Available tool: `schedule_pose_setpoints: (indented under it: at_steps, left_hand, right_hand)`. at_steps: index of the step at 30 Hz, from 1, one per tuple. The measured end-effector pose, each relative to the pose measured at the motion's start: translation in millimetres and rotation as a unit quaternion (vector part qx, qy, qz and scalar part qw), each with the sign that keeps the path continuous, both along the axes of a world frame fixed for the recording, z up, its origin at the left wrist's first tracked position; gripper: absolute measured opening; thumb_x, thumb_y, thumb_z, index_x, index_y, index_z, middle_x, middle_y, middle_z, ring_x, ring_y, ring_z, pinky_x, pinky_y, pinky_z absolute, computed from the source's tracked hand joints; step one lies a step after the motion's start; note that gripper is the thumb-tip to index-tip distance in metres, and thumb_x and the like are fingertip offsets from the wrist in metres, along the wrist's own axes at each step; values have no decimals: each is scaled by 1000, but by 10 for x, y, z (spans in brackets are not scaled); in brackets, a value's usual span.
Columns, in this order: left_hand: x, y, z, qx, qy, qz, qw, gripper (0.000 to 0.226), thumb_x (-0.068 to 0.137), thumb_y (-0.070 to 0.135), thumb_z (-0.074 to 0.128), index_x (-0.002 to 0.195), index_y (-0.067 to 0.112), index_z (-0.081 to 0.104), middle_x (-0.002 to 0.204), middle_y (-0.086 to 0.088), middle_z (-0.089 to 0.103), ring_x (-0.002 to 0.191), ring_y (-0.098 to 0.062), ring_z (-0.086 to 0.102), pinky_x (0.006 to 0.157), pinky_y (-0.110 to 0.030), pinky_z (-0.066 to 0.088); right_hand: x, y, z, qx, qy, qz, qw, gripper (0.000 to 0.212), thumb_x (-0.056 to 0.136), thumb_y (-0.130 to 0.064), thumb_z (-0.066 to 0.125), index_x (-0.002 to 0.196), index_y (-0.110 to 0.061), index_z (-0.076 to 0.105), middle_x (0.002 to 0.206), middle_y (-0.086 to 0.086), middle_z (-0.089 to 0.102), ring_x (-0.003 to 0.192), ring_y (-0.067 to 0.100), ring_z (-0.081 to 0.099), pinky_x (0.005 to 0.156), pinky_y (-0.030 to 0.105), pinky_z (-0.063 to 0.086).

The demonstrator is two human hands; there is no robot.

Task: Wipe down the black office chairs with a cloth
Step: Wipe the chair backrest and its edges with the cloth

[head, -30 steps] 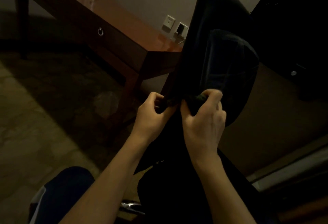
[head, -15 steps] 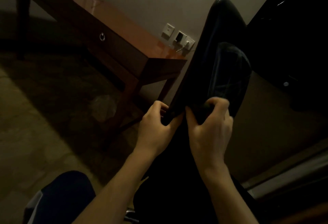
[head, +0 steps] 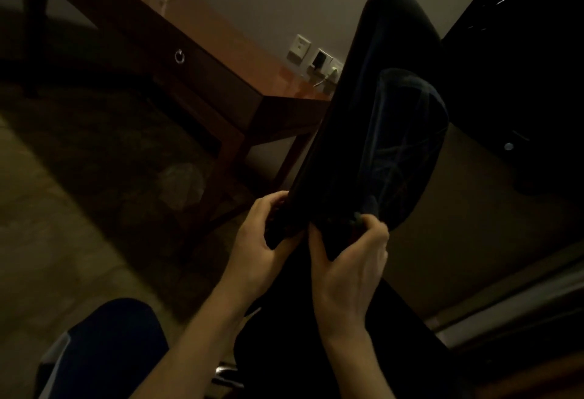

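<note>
The black chair back (head: 379,89) rises tilted through the middle of the view, its rounded top near the upper edge and its lower edge held between the two hands. A dark cloth (head: 407,152) is draped over its right side and hangs down to the right hand; in this dim light its colour barely differs from the chair's. The left hand (head: 262,240) curls around the chair's left lower edge, fingers wrapped over the rim and thumb beneath, gripping it firmly. The right hand (head: 350,259) sits just beside it, thumb and fingertips pinched together on the cloth's bunched bottom edge against the chair. Both forearms reach up from the bottom of the frame, bare, nearly parallel. Behind the chair to the left stands a reddish-brown wooden desk (head: 221,60) with a ring pull on its drawer (head: 179,56), and wall sockets (head: 316,57) on the pale wall beyond. The patterned floor (head: 63,193) lies in shadow.
</note>
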State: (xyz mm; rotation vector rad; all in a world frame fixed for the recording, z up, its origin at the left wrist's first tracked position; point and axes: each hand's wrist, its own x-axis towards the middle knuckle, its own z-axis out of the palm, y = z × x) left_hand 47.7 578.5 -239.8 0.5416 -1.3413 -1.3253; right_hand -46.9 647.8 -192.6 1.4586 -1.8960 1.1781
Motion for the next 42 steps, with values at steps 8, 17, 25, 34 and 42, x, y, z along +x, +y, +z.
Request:
schedule_pose_setpoints:
  at_steps: [8,17,25,34,42]
  left_hand:
    - [38,66,-310,-29,-24,-23,999,69,83,42,72,143,42,38,139,23,48,128,2,49,101,-24,48]
    - [-121,80,-211,35,-55,104,992,56,72,73,59,104,27,59,102,9,58,89,-3,60,72,-29,53]
    - [-98,95,-256,47,-32,87,995,48,75,65,66,104,28,60,104,6,60,92,-7,63,73,-28,55]
    - [-16,173,-706,-53,-91,35,994,70,95,12,65,154,28,31,151,15,41,141,-9,37,113,-46,40]
    - [-11,191,-794,-9,-104,37,994,59,92,34,65,145,32,40,140,13,48,129,1,47,104,-24,45]
  right_hand:
    - [9,162,-419,36,3,-19,999,60,77,-21,82,115,-19,36,104,11,55,87,25,56,71,47,53]
    - [68,117,-109,-5,36,-8,999,51,79,-19,81,109,-20,40,95,12,59,78,28,55,66,40,47]
    - [-4,118,-170,-4,3,-15,1000,52,81,-33,78,109,-21,35,97,0,54,81,0,34,72,39,44]
    - [64,215,-850,58,-150,-65,985,58,78,-34,81,114,-17,40,108,11,55,92,23,54,77,51,54]
    - [61,217,-964,52,-160,-29,985,53,79,-28,80,108,-25,36,103,7,58,92,29,59,71,33,46]
